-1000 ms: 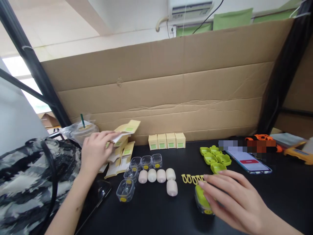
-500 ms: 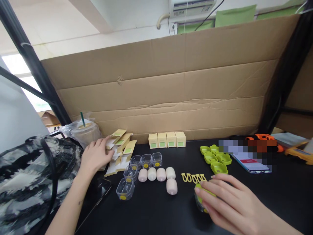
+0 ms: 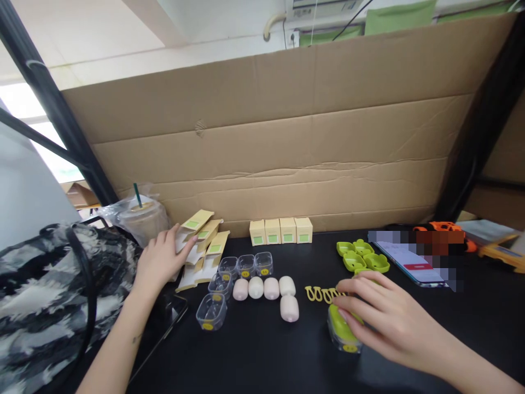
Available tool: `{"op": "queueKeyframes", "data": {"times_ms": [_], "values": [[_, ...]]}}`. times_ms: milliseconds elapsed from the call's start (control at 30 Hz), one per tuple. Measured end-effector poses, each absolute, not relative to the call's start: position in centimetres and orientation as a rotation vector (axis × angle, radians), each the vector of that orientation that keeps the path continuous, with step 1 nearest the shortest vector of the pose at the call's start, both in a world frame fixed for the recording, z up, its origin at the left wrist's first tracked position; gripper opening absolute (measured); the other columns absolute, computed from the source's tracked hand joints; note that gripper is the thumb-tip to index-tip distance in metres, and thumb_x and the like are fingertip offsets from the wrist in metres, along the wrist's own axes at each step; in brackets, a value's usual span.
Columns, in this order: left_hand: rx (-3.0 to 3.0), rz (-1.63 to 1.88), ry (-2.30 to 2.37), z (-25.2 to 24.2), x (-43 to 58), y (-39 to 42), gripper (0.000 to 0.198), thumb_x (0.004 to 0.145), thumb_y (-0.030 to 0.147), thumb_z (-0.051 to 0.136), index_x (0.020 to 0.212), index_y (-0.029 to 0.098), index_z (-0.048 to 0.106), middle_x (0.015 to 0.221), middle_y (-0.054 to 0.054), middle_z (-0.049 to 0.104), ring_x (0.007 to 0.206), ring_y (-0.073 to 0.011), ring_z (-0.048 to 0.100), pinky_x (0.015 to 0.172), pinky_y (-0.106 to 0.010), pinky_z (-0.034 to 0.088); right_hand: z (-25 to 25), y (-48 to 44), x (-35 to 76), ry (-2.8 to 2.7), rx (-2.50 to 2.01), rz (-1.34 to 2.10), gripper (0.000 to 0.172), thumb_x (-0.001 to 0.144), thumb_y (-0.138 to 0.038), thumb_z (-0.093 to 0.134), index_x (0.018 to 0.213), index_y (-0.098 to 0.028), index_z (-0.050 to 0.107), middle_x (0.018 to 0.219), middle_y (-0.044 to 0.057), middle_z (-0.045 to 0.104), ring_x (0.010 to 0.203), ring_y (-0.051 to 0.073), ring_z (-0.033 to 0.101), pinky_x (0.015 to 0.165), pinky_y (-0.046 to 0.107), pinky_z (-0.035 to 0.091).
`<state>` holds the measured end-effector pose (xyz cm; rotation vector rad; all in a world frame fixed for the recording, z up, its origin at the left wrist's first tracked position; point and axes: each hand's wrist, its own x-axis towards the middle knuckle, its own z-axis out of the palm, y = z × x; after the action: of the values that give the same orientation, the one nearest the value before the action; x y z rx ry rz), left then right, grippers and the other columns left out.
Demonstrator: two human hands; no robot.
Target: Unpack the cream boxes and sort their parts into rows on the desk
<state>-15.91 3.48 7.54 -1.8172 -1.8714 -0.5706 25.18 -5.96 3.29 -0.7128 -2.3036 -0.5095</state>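
The right hand [image 3: 381, 317] rests with curled fingers gripping a small clear case with a lime-green insert [image 3: 343, 331], which stands on the black bench [image 3: 266, 355] near its front edge; the fingers hide the case's right side. The left hand [image 3: 159, 260], loosely open, touches a fanned stack of flat tan cartons [image 3: 203, 246]. The case's long axis runs front to back.

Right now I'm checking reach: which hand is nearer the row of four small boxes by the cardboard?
Left, narrowly. The left hand rests on flat cartons left of the boxes; the right hand is lower right, on a green-lidded case.
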Motion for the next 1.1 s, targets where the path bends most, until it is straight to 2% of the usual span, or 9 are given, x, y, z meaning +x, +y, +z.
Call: {"op": "queueKeyframes", "data": {"times_ms": [300, 433, 567, 667, 733, 800, 867, 933, 1100], "values": [[-1.685, -0.647, -1.726, 9.0, -13.8, 2.2, 0.060, 0.089, 0.050, 0.037, 0.130, 0.007, 0.044, 0.122, -0.022, 0.054, 0.112, -0.0392, 0.051, 0.093, -0.048, 0.040, 3.7, -6.1, 25.2, -2.321, -0.796, -0.370, 0.017, 0.089, -0.015, 0.047, 0.093, -0.019, 0.063, 0.083, 0.004, 0.065, 0.075, 0.017, 0.061, 0.074, 0.034, 0.046], [-1.773, -0.909, -1.275, 10.2, -9.6, 0.1, 0.040, 0.089, 0.034, 0.048, 0.125, 0.015, 0.047, 0.118, -0.015, 0.057, 0.113, -0.0308, 0.052, 0.096, -0.044, 0.041, 4.2, -6.3, 25.7, -2.383, -0.999, -0.174, 0.020, 0.081, -0.024, 0.060, 0.101, -0.021, 0.061, 0.087, 0.004, 0.066, 0.077, 0.020, 0.063, 0.073, 0.034, 0.048], [-2.192, -1.096, -0.818, 9.1, -3.7, -3.4, 0.027, 0.083, 0.015, 0.055, 0.110, 0.018, 0.053, 0.099, -0.007, 0.065, 0.094, -0.0208, 0.061, 0.083, -0.035, 0.049, 3.9, -6.2, 26.3, -2.465, -1.158, -0.002, 0.042, 0.066, -0.027, 0.074, 0.106, -0.022, 0.060, 0.093, 0.005, 0.068, 0.084, 0.025, 0.065, 0.078, 0.039, 0.049], [-2.588, -1.146, -0.598, 6.5, -0.1, -5.6, 0.028, 0.081, 0.016, 0.055, 0.109, 0.017, 0.053, 0.093, -0.007, 0.066, 0.083, -0.0185, 0.062, 0.074, -0.032, 0.052, 3.6, -6.3, 26.1, -2.466, -1.184, 0.134, 0.044, 0.064, -0.020, 0.075, 0.104, -0.022, 0.060, 0.093, 0.003, 0.068, 0.086, 0.023, 0.066, 0.078, 0.035, 0.051], [-2.790, -1.154, -0.502, 4.2, 1.2, -6.2, 0.035, 0.082, 0.019, 0.055, 0.116, 0.017, 0.048, 0.094, -0.009, 0.066, 0.084, -0.0192, 0.063, 0.076, -0.032, 0.053, 3.5, -6.6, 25.6, -2.448, -1.168, 0.239, 0.042, 0.063, -0.016, 0.075, 0.101, -0.024, 0.059, 0.092, 0.001, 0.067, 0.085, 0.021, 0.066, 0.076, 0.029, 0.051], [-2.961, -1.151, -0.496, 1.8, 1.7, -6.3, 0.057, 0.082, 0.032, 0.061, 0.130, 0.019, 0.033, 0.107, -0.012, 0.062, 0.096, -0.0226, 0.062, 0.082, -0.034, 0.053, 3.3, -6.9, 24.8, -2.422, -1.148, 0.339, 0.042, 0.062, -0.016, 0.077, 0.098, -0.025, 0.059, 0.091, -0.002, 0.067, 0.084, 0.019, 0.066, 0.074, 0.025, 0.051], [-3.093, -1.174, -0.618, -0.5, 1.8, -6.0, 0.085, 0.073, 0.042, 0.070, 0.138, 0.023, 0.018, 0.121, -0.016, 0.055, 0.108, -0.0282, 0.058, 0.088, -0.039, 0.052, 3.1, -7.2, 24.0, -2.387, -1.129, 0.420, 0.042, 0.061, -0.017, 0.079, 0.097, -0.026, 0.059, 0.090, -0.003, 0.067, 0.082, 0.018, 0.065, 0.072, 0.024, 0.051], [-3.224, -1.184, -0.847, -2.1, 1.6, -5.9, 0.100, 0.064, 0.044, 0.078, 0.139, 0.024, 0.014, 0.126, -0.017, 0.051, 0.111, -0.0314, 0.056, 0.091, -0.044, 0.050, 2.8, -7.4, 23.4, -2.340, -1.111, 0.480, 0.047, 0.059, -0.017, 0.079, 0.100, -0.026, 0.058, 0.093, -0.003, 0.067, 0.081, 0.017, 0.065, 0.072, 0.024, 0.050], [-3.377, -1.206, -1.293, -2.7, 1.8, -6.5, 0.087, 0.068, 0.030, 0.075, 0.138, 0.020, 0.024, 0.124, -0.015, 0.053, 0.111, -0.0295, 0.056, 0.098, -0.046, 0.046, 2.4, -7.8, 22.7, -2.250, -1.058, 0.566, 0.040, 0.062, -0.010, 0.073, 0.096, -0.024, 0.057, 0.093, -0.002, 0.065, 0.082, 0.017, 0.062, 0.074, 0.025, 0.049]]}}
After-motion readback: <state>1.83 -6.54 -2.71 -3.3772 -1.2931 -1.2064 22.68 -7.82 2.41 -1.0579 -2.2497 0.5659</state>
